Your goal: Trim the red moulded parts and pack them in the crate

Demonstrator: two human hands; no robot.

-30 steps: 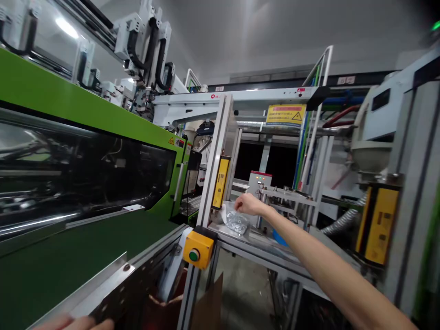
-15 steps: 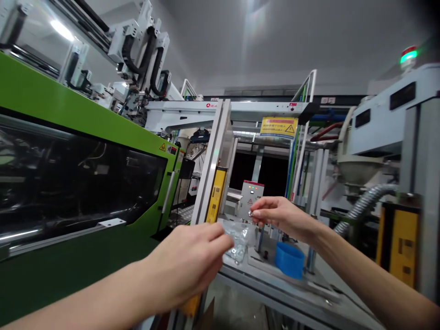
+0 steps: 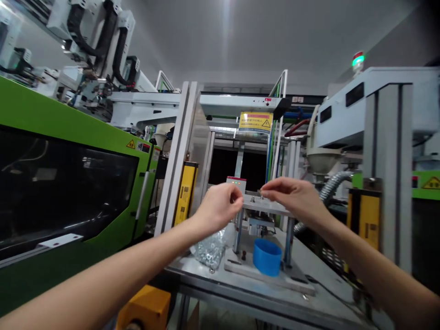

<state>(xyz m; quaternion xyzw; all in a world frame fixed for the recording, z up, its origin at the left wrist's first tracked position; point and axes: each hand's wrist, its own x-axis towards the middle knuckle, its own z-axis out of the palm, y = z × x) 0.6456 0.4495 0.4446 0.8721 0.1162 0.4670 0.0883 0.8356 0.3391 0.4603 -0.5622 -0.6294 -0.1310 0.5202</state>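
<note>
My right hand [image 3: 294, 195] is pinched just above the metal top plate [image 3: 266, 205] of a fixture, with a tiny metal piece barely showing at its fingertips. Small metal studs [image 3: 253, 199] stand on that plate beside the fingers. To the left, my left hand [image 3: 222, 206] is raised with its fingers curled together; whatever they hold, if anything, is hidden. Below it lies a clear plastic bag [image 3: 210, 250] of small shiny metal nuts, partly covered by the wrist. On the fixture's base, under the top plate, sits a blue round container [image 3: 267, 257].
The fixture's base [image 3: 237, 265] rests on a metal table [image 3: 192, 267]. Aluminium posts with yellow guards [image 3: 186, 192] flank it on both sides. A green machine [image 3: 68, 110] fills the left. A loose small metal part [image 3: 305, 297] lies near the table's front edge.
My view has turned right and closer. My left hand has risen away from in front of the bag. My right hand has brought the small metal piece to the fixture's top plate.
</note>
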